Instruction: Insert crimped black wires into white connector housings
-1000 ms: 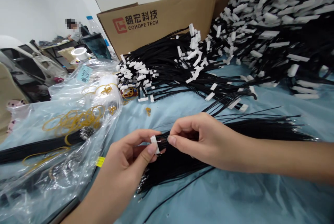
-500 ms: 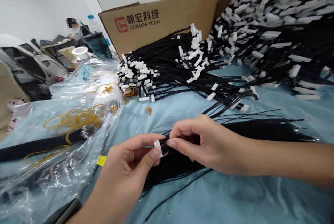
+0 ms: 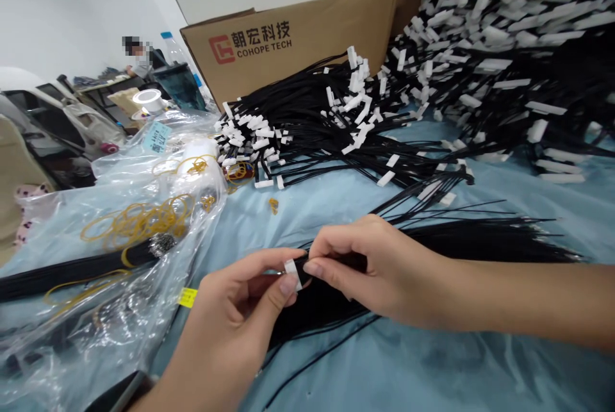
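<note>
- White plastic makes the small connector (image 3: 292, 272), and it sits right between the two hands, low in the middle of the view.
- The left hand (image 3: 240, 309) pinches the connector with its thumb and first finger.
- The right hand (image 3: 365, 268) is closed on the black wire (image 3: 331, 263) just beside the connector, and its fingertips touch the connector's side.
- The wire runs sideways, from the connector off to the right, under the right hand.
- The connector's long side stands nearly upright, tipped a little.
- A loose bunch of black wires (image 3: 480, 239) lies on the blue worktop (image 3: 432, 361) behind the right hand, pointing right.
- A big pile of wires with white ends (image 3: 336, 111) lies farther back, near a brown cardboard box (image 3: 307, 34).
- A clear bag with yellow rubber bands (image 3: 139, 220) lies to the left.
</note>
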Demonstrator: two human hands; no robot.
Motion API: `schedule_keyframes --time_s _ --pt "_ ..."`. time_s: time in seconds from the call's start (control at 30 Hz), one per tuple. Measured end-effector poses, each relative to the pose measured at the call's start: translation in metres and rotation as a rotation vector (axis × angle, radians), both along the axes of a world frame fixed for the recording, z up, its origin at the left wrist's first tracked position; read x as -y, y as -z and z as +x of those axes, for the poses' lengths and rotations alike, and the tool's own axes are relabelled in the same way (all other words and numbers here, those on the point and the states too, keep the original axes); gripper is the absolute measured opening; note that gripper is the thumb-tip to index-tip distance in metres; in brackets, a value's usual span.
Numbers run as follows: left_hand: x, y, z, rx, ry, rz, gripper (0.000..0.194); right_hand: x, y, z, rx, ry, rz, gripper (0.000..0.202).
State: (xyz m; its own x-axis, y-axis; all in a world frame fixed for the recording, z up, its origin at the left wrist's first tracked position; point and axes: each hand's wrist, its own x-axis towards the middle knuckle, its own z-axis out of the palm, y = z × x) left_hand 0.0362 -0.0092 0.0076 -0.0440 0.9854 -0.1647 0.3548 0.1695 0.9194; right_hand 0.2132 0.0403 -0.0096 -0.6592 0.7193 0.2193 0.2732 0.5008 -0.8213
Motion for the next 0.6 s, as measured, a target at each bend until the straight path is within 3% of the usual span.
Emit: schedule_keyframes --time_s 0.13,0.33,0.4,0.5,0.53,0.6 --pt "-0.005 0.001 -0.003 -0.029 0.009 -0.023 0.017 -0.005 -0.007 0.001 0.057 0.035 -0.029 0.02" --pt "-0.011 0.001 -0.007 0.071 -0.02 -0.097 0.018 -0.026 -0.027 0.013 0.294 0.006 0.149 0.033" --pt "-0.012 0.001 -0.007 0.116 -0.032 -0.09 0.018 -0.027 -0.03 0.018 0.386 0.065 0.323 0.031" --pt "-0.013 0.001 -0.007 0.201 -0.07 -0.088 0.017 -0.018 -0.028 0.02 0.437 0.252 0.749 0.014" --pt "-0.013 0.001 -0.007 0.222 -0.08 -0.086 0.017 -0.012 -0.025 0.019 0.418 0.272 0.861 0.009" --pt "-0.013 0.001 -0.008 0.235 -0.089 -0.088 0.017 -0.001 -0.016 0.015 0.374 0.183 0.944 0.005"
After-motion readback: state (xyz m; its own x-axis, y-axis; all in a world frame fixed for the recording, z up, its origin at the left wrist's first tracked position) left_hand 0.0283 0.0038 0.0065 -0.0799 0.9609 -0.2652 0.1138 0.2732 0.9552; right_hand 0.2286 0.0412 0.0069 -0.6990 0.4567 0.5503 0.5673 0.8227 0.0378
